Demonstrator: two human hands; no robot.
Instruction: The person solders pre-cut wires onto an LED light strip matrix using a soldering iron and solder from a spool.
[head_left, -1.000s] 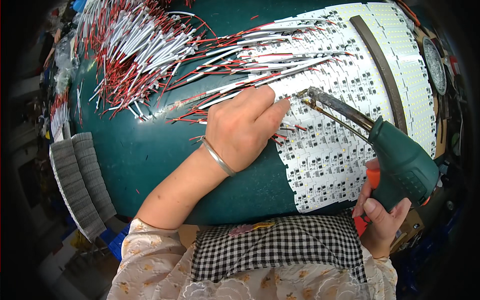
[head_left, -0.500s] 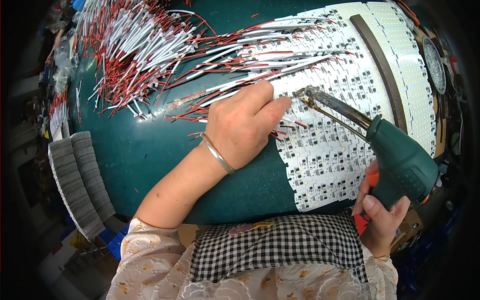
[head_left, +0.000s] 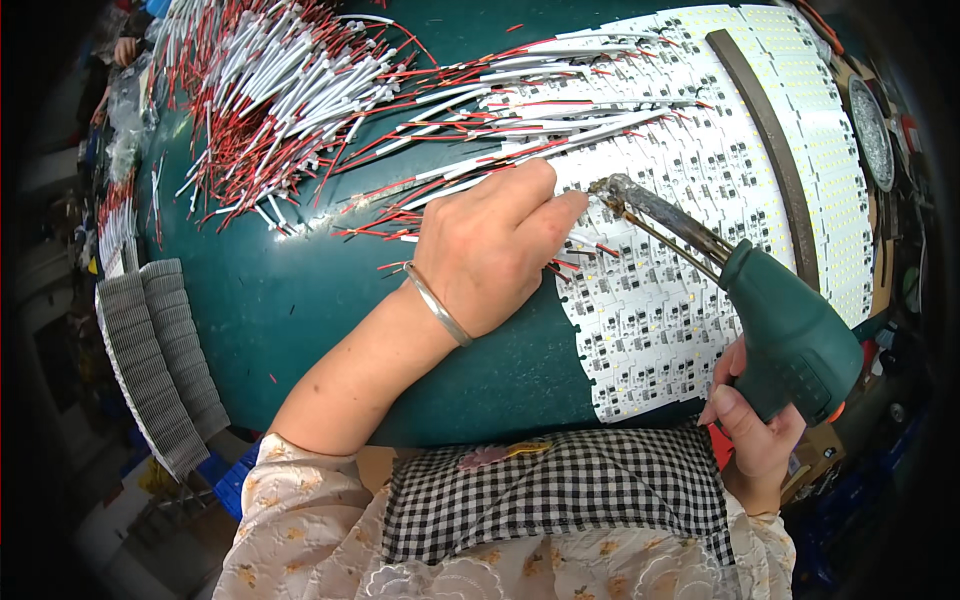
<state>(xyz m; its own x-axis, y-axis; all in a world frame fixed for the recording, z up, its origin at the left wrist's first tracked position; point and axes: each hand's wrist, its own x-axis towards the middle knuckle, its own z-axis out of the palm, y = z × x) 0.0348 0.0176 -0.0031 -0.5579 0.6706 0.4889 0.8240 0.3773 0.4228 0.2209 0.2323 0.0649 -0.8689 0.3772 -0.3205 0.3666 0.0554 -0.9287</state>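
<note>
My left hand [head_left: 495,250], with a silver bangle at the wrist, rests on the green table and pinches a red-and-white wire [head_left: 590,243] against the white panel of small circuit boards [head_left: 650,300]. My right hand [head_left: 755,435] grips the handle of a green soldering gun [head_left: 790,330]. The gun's metal tip [head_left: 605,190] sits right at my left fingertips, on the board panel. Several wires with white sleeves lie fanned across the panel's upper part [head_left: 560,110].
A big heap of loose red-and-white wires [head_left: 270,90] covers the table's far left. Grey ribbed strips [head_left: 160,360] hang at the left edge. A dark curved bar [head_left: 765,140] lies across white LED panels [head_left: 830,170] on the right. The green tabletop [head_left: 300,310] curves toward me.
The soldering tip and my left fingertips have shifted slightly up the panel; otherwise both hands stay in place.
</note>
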